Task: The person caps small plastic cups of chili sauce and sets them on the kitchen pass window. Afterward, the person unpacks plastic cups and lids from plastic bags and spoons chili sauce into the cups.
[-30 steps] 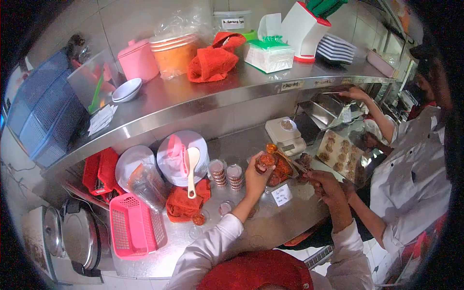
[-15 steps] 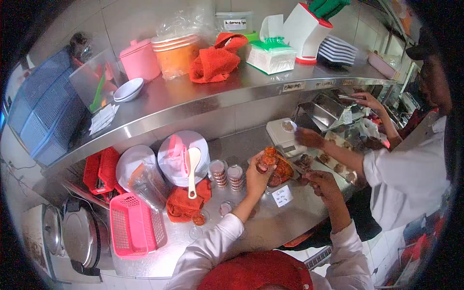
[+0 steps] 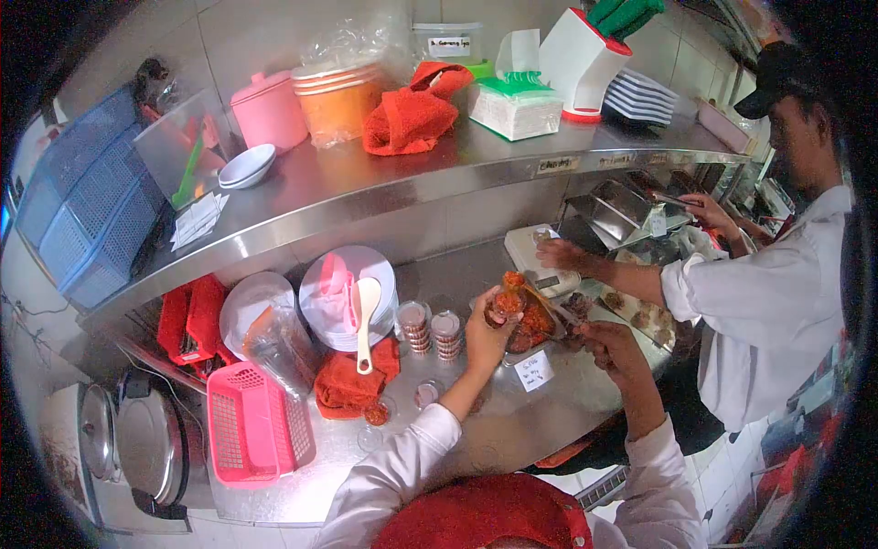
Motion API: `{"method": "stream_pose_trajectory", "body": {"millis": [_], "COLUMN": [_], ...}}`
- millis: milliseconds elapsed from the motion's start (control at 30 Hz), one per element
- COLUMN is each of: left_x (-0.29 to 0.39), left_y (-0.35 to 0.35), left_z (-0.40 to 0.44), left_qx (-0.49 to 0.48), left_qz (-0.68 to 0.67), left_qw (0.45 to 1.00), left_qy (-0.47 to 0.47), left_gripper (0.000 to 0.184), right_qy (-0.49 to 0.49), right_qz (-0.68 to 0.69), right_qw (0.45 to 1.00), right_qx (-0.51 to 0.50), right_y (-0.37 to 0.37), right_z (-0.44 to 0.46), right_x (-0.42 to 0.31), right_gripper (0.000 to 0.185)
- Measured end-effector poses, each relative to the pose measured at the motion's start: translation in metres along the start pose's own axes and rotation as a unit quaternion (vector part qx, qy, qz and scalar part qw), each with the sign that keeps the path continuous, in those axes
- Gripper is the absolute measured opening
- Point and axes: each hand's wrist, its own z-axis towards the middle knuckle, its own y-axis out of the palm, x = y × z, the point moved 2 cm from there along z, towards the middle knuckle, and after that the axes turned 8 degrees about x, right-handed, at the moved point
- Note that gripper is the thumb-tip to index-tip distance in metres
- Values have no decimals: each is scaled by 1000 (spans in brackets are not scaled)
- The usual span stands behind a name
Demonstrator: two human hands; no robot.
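Observation:
My left hand [image 3: 487, 331] is closed round a small clear cup [image 3: 506, 305] with red-orange sauce in it. My right hand [image 3: 611, 348] grips the handle of a spoon [image 3: 556, 307], whose sauce-covered end is over the cup. Just behind, a container of red sauce [image 3: 532, 328] stands on the steel counter, with a handwritten paper note [image 3: 534, 371] in front. Left of my left hand are two stacks of lidded sauce cups [image 3: 445, 337]. A filled cup [image 3: 376, 414] sits beside the red cloth [image 3: 343, 384].
On the right a co-worker [image 3: 759, 293] reaches one hand to the white scale [image 3: 540, 261] and the other toward metal trays [image 3: 611, 212]. A pink basket [image 3: 242, 430], stacked plates [image 3: 320, 293] and a steel shelf [image 3: 366, 197] lie left and above.
The co-worker's arm has come across to the scale, and the co-worker's head and body have moved further into view. My hands have stayed nearly in place, with the spoon moving slightly over the cup.

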Motion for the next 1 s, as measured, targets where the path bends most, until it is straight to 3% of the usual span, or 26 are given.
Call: {"method": "stream_pose_trajectory", "body": {"millis": [167, 233, 300, 433, 467, 500, 533, 633, 733, 800, 867, 900, 933, 1000], "left_x": [-5, -3, 10, 26, 31, 26, 23, 22, 5, -13, -37, -44, -66, -79], "left_y": [-3, -8, -25, -87, -108, -131, -155, -221, -267, -287, -302, -302, -309, -317], "left_z": [-2, -5, -16, -59, -74, -91, -109, -159, -201, -219, -231, -232, -235, -228], "left_qx": [6, 10, 9, 34, 52, 73, 95, 163, 276, 309, 348, 362, 352, 324], "left_qz": [-3, -68, -63, -4, 3, 32, 63, 175, 200, 224, 210, 119, 101, 140], "left_qw": [1000, 998, 998, 999, 999, 997, 993, 968, 931, 914, 909, 909, 923, 928], "left_qy": [11, -6, -11, -24, -14, -17, -19, -70, -132, -138, -92, -168, -118, -118], "left_gripper": [57, 59, 60, 63, 62, 62, 61, 60, 59, 59, 60, 58, 58, 58], "right_qy": [19, 19, -9, -33, -235, -427, -422, -324, -322, -372, -395, -330, -333, -405], "right_qz": [35, 55, 4, -143, -244, -327, -325, -569, -581, -577, -607, -557, -555, -556], "right_qw": [999, 997, 999, 987, 936, 835, 840, 737, 728, 712, 675, 754, 755, 713], "right_qx": [-24, -43, 40, 72, 98, 115, 103, 170, 170, 146, 139, 110, 104, 134], "right_y": [-13, -10, -5, -13, -14, -8, 2, 37, 45, 37, 41, 47, 47, 45], "right_z": [9, 11, 12, 51, 64, 67, 61, 28, 32, 46, 49, 38, 39, 42], "right_x": [2, 2, 5, 59, 74, 84, 83, 52, 59, 76, 79, 69, 73, 76], "right_gripper": [19, 20, 19, 19, 18, 18, 18, 19, 20, 19, 19, 20, 20, 22]}}
